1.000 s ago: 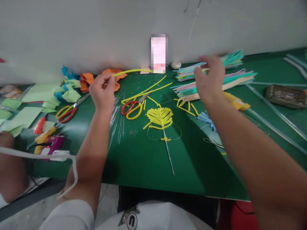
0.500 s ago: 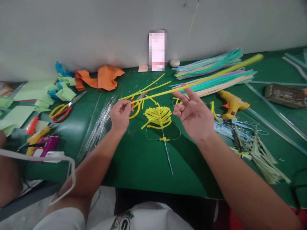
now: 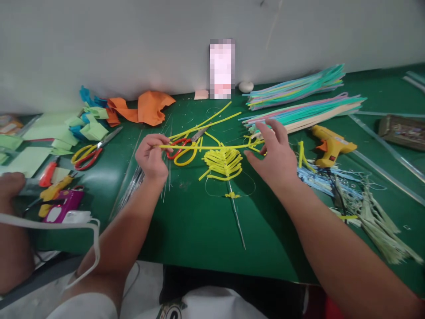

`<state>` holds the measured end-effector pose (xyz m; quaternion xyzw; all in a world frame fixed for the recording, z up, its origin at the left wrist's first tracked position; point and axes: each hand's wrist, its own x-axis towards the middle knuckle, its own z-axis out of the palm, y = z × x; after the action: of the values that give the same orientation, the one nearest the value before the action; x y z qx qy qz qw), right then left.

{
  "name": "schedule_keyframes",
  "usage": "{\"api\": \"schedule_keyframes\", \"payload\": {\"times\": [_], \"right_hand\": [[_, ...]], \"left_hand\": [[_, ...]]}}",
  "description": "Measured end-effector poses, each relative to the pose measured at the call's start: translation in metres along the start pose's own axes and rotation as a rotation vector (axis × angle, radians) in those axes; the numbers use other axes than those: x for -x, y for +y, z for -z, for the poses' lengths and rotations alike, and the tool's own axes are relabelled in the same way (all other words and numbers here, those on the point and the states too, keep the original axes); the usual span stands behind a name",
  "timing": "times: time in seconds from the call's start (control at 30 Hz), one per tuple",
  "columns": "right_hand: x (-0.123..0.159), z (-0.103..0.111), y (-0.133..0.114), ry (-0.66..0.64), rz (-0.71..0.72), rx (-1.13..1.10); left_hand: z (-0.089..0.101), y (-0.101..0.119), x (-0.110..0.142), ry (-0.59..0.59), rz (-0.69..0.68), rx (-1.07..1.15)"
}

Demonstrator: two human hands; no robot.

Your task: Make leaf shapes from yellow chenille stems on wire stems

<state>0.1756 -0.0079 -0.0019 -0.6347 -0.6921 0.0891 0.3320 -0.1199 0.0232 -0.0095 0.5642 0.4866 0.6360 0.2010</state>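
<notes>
My left hand [image 3: 152, 155] is closed in a pinch on one end of a yellow pipe cleaner [image 3: 189, 147], which stretches level to the right. At its other end my right hand [image 3: 275, 155] is open, thumb and fingers apart around the stem; whether it touches is unclear. Just below lies a yellow leaf shape [image 3: 223, 161] made of bent pipe cleaners, on a wire stem [image 3: 237, 221] with a small yellow piece [image 3: 231, 195] on it. Behind the held stem are red-and-yellow scissors [image 3: 186, 150] and loose yellow pipe cleaners [image 3: 215, 116].
Bundles of coloured pipe cleaners [image 3: 299, 88] lie at the back right, near a yellow glue gun [image 3: 334, 146]. Thin wires [image 3: 131, 184] lie by my left forearm. Farther left are other scissors [image 3: 94, 153], orange paper [image 3: 154, 108] and another person's hand [image 3: 11, 184]. A phone [image 3: 222, 68] leans on the wall.
The pipe cleaner has swung down from a slant to nearly level. My left hand has moved left, and the right hand has turned, its fingers now curving around the stem's far end.
</notes>
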Motion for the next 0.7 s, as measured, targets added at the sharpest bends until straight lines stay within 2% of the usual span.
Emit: {"api": "schedule_keyframes", "payload": {"times": [0.13, 0.2, 0.3, 0.37, 0.4, 0.47, 0.53, 0.6, 0.67, 0.7], "right_hand": [[-0.001, -0.005, -0.001, -0.07, 0.041, 0.114], [0.0, -0.006, -0.002, -0.1, 0.066, 0.122], [0.005, -0.003, -0.008, -0.061, 0.077, 0.13], [0.008, 0.0, -0.014, -0.052, 0.109, 0.127], [0.01, 0.001, -0.017, -0.068, 0.133, 0.125], [0.014, 0.001, -0.022, -0.142, 0.206, 0.117], [0.018, -0.003, -0.026, -0.217, 0.278, 0.113], [0.021, -0.007, -0.027, -0.271, 0.347, 0.091], [0.023, -0.009, -0.028, -0.282, 0.361, 0.039], [0.023, -0.009, -0.028, -0.253, 0.319, 0.011]], "left_hand": [[0.0, -0.007, -0.007, 0.143, -0.062, 0.17], [-0.001, -0.009, -0.011, 0.188, 0.009, 0.199], [-0.007, -0.003, -0.009, 0.217, 0.228, 0.252], [-0.016, 0.007, 0.001, 0.109, 0.357, 0.334], [-0.022, 0.015, 0.009, 0.019, 0.371, 0.37], [-0.034, 0.032, 0.027, -0.278, 0.387, 0.411], [-0.044, 0.048, 0.044, -0.496, 0.37, 0.419], [-0.049, 0.059, 0.055, -0.564, 0.33, 0.384], [-0.051, 0.061, 0.06, -0.538, 0.314, 0.351], [-0.05, 0.058, 0.06, -0.5, 0.319, 0.344]]}}
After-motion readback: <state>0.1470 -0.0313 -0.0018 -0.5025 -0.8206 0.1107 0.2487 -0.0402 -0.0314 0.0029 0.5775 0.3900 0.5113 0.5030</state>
